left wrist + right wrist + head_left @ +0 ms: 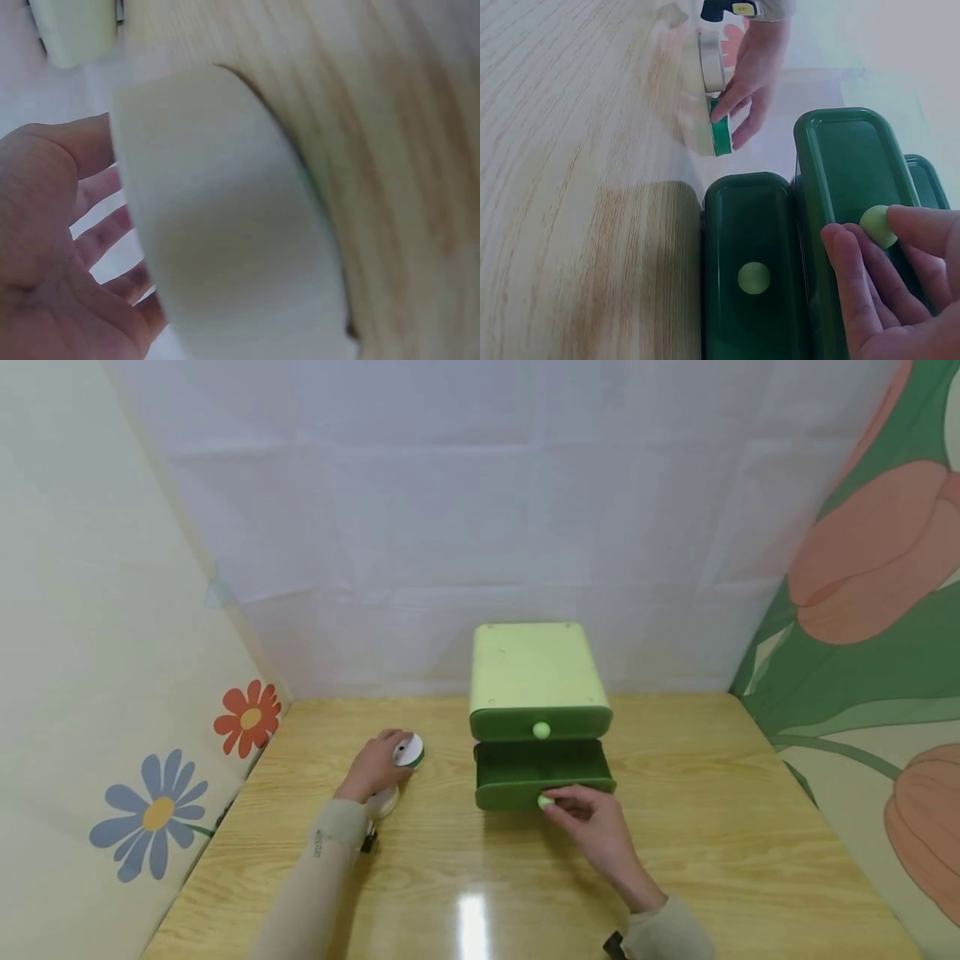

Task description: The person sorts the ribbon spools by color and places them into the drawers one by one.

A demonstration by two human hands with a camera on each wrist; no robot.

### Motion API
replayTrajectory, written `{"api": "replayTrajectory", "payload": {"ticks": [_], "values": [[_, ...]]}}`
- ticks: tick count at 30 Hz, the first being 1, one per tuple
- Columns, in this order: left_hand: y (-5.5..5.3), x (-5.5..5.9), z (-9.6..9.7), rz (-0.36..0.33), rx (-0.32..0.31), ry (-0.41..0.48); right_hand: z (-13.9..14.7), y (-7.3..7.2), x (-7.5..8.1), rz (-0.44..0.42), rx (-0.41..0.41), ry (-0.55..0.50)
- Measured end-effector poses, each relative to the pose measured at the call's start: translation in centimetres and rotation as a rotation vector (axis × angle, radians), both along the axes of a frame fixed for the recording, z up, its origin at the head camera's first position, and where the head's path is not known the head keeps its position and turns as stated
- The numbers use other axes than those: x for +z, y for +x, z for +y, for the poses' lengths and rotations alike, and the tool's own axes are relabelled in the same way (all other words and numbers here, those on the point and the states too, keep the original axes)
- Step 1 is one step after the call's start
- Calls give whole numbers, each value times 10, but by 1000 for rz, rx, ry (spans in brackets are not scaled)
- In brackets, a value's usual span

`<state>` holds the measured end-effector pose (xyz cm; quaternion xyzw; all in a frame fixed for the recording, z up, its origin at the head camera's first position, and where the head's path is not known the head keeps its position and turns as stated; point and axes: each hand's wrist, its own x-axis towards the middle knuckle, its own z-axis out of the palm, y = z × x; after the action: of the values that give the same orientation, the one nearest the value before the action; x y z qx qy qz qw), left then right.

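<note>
A small light-green cabinet (536, 664) with dark green drawers stands on the wooden table. Its middle drawer (506, 796) is pulled out, and my right hand (596, 831) pinches that drawer's round pale-green knob (878, 226) between thumb and fingers. To the left, my left hand (375, 764) grips a roll of green tape or ribbon (721, 127) with a white face, fingers and thumb at its sides. A white roll (383, 802) stands beside it, under the left wrist; in the left wrist view this white roll (225, 217) covers most of the green one.
Below the pulled drawer, a bottom drawer (735, 225) is pushed in, with its own knob (754, 278). The top drawer (495, 724) is also in. A white cloth wall (412, 527) rises behind the table (420, 877), and flower-printed panels flank it.
</note>
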<state>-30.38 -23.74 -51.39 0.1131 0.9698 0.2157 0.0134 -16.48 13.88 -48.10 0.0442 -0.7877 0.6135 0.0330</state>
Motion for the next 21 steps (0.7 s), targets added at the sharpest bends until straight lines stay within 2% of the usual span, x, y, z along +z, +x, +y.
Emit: {"api": "replayTrajectory", "payload": {"ticks": [6, 13, 21], "values": [[-4, 3, 3, -20, 36, 20, 1, 0, 1, -4, -4, -18], [-8, 5, 6, -34, 49, -15, 0, 0, 1, 4, -5, 0], [-8, 8, 8, -43, 67, -33, -1, 2, -2, -2, -4, 18]]}}
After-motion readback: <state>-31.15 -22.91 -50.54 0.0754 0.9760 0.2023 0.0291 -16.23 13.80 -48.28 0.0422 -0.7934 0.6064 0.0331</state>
